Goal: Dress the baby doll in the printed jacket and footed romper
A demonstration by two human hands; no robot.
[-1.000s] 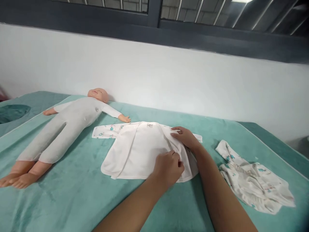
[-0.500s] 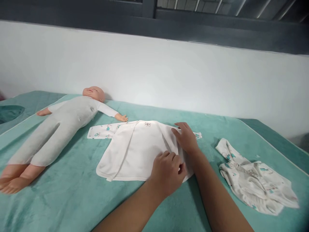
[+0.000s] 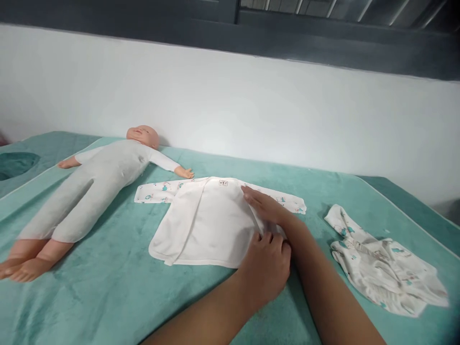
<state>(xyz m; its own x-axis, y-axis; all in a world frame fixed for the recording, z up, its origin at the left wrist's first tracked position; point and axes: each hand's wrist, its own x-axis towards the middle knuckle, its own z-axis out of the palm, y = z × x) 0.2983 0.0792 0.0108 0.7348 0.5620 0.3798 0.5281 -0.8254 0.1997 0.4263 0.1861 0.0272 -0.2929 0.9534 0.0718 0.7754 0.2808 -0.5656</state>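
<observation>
Head view: right hand rests on shirt (spread open).

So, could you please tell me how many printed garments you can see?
2: the shirt, spread out in the middle, and the crumpled garment at right, whose folds could hide another.

Left hand and right hand on spread white shirt, doll lying nearby, teal sheet beneath
</observation>
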